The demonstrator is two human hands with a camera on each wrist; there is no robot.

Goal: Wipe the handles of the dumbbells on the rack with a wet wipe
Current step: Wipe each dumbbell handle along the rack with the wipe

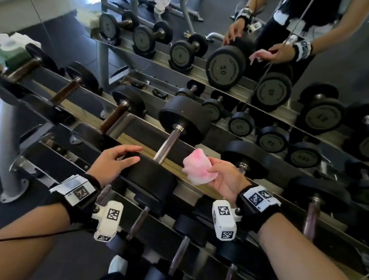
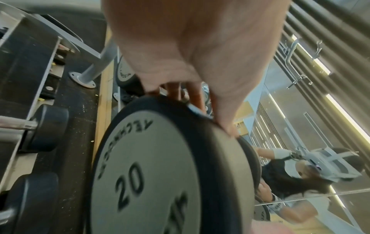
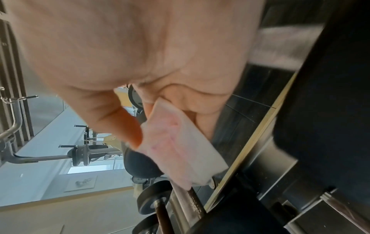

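Right hand (image 1: pixel 225 178) held the wet wipe (image 1: pixel 197 166) bunched between thumb and fingertips, palm turned up, just to the right of the steel handle (image 1: pixel 169 142) of the big dumbbell on the top shelf of the rack (image 1: pixel 196 188). The wipe, white with pink staining, was not touching that handle; it hung beside it, crumpled into a pad, likely so that a thick fold would meet the metal. In the right wrist view the wipe (image 3: pixel 180 142) draped from the fingers (image 3: pixel 128 126) above a knurled bar, near it but apart.

Left hand (image 1: pixel 112 163) lay with relaxed, spread fingers on the rim of the near plate (image 1: pixel 152 177) of that dumbbell, gripping nothing. The left wrist view showed the fingertips (image 2: pixel 228 126) over the edge of the plate (image 2: pixel 152 174), marked 20. I judge this was a steadying hold, meant to stop the weight rolling in its cradle while the handle got rubbed.

Further left on the same shelf sat lighter dumbbells with brown handles (image 1: pixel 66 92), and at the far end a green tissue box (image 1: pixel 4 53) with a white sheet standing up, placed within reach of the work. Lower shelves carried more dumbbells, handles pointing toward the person. Behind the rack a mirror (image 1: pixel 282 24) repeated the rack and both hands.
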